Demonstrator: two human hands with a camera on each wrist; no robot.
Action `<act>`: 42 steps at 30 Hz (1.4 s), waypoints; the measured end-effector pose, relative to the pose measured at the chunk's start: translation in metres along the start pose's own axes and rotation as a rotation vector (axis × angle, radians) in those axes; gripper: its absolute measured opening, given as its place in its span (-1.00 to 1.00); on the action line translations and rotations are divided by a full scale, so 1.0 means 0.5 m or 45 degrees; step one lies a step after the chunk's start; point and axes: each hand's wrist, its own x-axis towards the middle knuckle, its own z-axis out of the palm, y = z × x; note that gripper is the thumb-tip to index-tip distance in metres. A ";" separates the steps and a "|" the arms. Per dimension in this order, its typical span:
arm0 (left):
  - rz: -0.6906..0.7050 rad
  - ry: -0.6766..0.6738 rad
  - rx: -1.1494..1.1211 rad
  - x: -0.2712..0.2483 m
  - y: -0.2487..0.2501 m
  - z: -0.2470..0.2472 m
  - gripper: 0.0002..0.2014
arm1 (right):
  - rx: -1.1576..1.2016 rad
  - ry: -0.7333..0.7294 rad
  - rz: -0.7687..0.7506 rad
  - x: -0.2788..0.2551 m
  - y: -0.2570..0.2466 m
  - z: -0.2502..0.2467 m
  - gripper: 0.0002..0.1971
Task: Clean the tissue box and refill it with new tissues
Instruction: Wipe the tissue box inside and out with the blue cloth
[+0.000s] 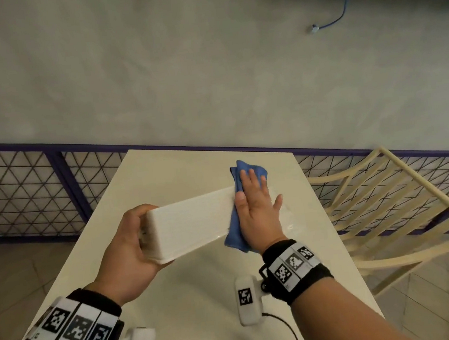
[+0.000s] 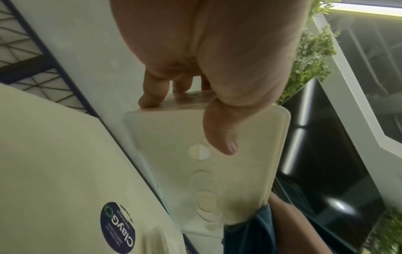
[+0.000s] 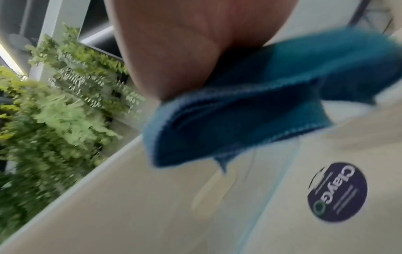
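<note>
Left hand grips one end of the white box, held tilted above the tabletop; right hand, fingers flat, presses a blue cloth against the far end. Hard wiping could twist the box from that one-ended hold, or the loosely pinned cloth could slip.

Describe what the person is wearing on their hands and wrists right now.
Both hands, left hand and right hand, are bare, with no gloves or sleeves. Each wrist carries a black wristband faced with white tiles printed with black square codes. A white camera block with its own code hangs from each band; a black cable trails from the right one.
</note>
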 end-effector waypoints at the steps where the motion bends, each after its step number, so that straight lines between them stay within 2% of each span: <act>1: -0.008 0.010 0.005 0.001 0.002 0.005 -0.16 | 0.002 -0.019 -0.024 -0.008 -0.015 0.008 -0.42; 4: 0.019 0.041 0.043 0.011 0.009 0.018 -0.18 | 0.025 -0.118 -0.233 -0.061 -0.091 0.042 -0.44; 6: 0.013 0.056 0.048 0.015 0.016 0.021 -0.29 | -0.006 -0.202 -0.406 -0.099 -0.135 0.062 -0.45; 8: -0.046 0.035 0.009 0.015 0.020 0.022 -0.46 | -0.082 -0.266 -0.575 -0.114 -0.148 0.069 -0.46; 10: -0.093 0.016 -0.101 0.009 0.016 0.021 -0.42 | -0.124 -0.271 -0.653 -0.098 -0.127 0.060 -0.48; 12: -0.117 0.022 -0.204 0.000 0.006 0.015 -0.26 | -0.081 -0.198 -0.563 -0.065 -0.074 0.046 -0.49; 15: -0.164 0.007 -0.184 -0.010 -0.014 0.009 -0.17 | 0.102 0.002 -0.191 -0.024 0.005 0.023 -0.50; 16: -0.170 0.003 -0.180 -0.011 -0.018 0.010 -0.16 | 0.164 0.050 -0.119 -0.022 0.015 0.024 -0.51; 18: -0.180 0.006 -0.187 -0.008 -0.017 0.016 -0.16 | 0.245 0.070 -0.140 -0.037 -0.005 0.040 -0.53; 22: -0.191 0.040 -0.232 0.008 -0.010 0.029 -0.21 | 0.260 -0.037 -0.471 -0.097 -0.090 0.082 -0.54; 24: -0.197 0.033 -0.233 0.009 -0.016 0.025 -0.19 | 0.177 -0.031 -0.536 -0.093 -0.084 0.078 -0.48; 25: -0.201 0.021 -0.233 0.007 -0.018 0.021 -0.18 | 0.130 0.014 -0.520 -0.080 -0.065 0.071 -0.46; 27: -0.208 -0.006 -0.225 0.001 -0.017 0.017 -0.17 | 0.090 0.123 -0.352 -0.045 -0.020 0.054 -0.45; 29: -0.181 -0.014 -0.208 -0.002 -0.011 0.021 -0.18 | 0.121 0.162 -0.177 -0.022 0.006 0.044 -0.42; 30: -0.170 -0.007 -0.204 -0.001 -0.006 0.024 -0.20 | 0.144 0.159 -0.157 -0.021 0.002 0.047 -0.42; 32: -0.158 0.004 -0.179 0.005 0.001 0.032 -0.21 | 0.188 0.119 -0.230 -0.035 -0.031 0.063 -0.48; 37: -0.173 -0.010 -0.245 0.006 -0.002 0.036 -0.21 | 0.203 -0.136 -0.597 -0.099 -0.128 0.089 -0.59; 40: -0.156 -0.024 -0.347 0.000 -0.005 0.030 -0.20 | 0.071 -0.198 -0.817 -0.111 -0.114 0.068 -0.61; 42: -0.123 -0.040 -0.374 -0.007 -0.010 0.022 -0.21 | -0.063 -0.144 -0.801 -0.093 -0.068 0.043 -0.58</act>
